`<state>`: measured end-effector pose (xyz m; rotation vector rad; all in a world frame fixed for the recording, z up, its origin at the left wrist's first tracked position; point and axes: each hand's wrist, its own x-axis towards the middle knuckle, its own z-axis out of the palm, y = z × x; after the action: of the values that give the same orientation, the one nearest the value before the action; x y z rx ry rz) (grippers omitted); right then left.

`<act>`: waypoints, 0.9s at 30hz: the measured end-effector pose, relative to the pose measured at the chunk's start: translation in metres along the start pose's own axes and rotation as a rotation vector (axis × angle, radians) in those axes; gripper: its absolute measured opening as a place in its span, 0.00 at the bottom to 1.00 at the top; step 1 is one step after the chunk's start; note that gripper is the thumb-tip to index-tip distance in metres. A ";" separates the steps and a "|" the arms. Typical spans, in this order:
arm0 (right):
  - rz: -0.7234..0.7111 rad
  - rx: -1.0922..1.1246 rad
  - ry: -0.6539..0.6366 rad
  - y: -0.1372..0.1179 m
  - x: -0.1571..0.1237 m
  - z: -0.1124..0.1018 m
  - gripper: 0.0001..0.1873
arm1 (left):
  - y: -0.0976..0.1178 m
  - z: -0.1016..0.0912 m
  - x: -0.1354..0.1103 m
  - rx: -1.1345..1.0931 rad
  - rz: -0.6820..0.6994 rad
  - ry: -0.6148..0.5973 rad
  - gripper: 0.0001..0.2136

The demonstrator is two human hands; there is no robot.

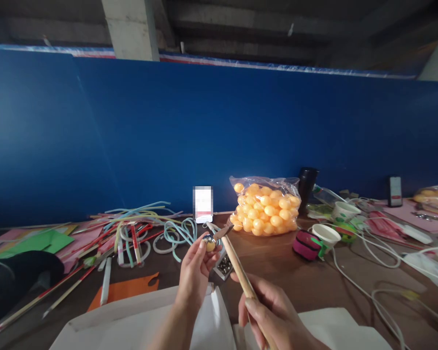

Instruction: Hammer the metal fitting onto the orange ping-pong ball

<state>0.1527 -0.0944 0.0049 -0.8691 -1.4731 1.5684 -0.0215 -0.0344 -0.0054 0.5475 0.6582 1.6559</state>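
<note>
My left hand (197, 265) holds a small round shiny piece (209, 243), gold and silver in colour, between thumb and fingers; its exact kind is not clear. Wrapped round the wooden handle of a hammer (239, 267) is my right hand (268, 306). The hammer's dark, narrow head lies close to the round piece; I cannot tell whether they touch. Below and between my hands sits a small open box (223, 268) of shiny metal bits, partly hidden by the hammer handle.
A clear bag of orange balls (264, 211) stands behind my hands, near a blue partition (219, 126). Tubing (182, 233), sticks and coloured paper crowd the left. Paper cups (326, 236), a pink pouch (306, 244) and white cables lie right. White sheets (142, 318) are in front.
</note>
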 end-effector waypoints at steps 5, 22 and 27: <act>0.050 -0.019 -0.010 0.001 0.001 0.002 0.31 | 0.000 0.001 -0.001 0.010 -0.003 -0.009 0.19; 0.058 -0.053 -0.002 -0.001 0.002 0.002 0.31 | 0.000 -0.001 0.000 0.012 0.008 0.005 0.19; 0.022 -0.044 0.005 -0.001 0.002 0.001 0.31 | 0.000 0.000 0.000 0.021 0.010 0.000 0.19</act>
<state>0.1507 -0.0935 0.0064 -0.9172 -1.5046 1.5540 -0.0216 -0.0342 -0.0058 0.5669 0.6745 1.6593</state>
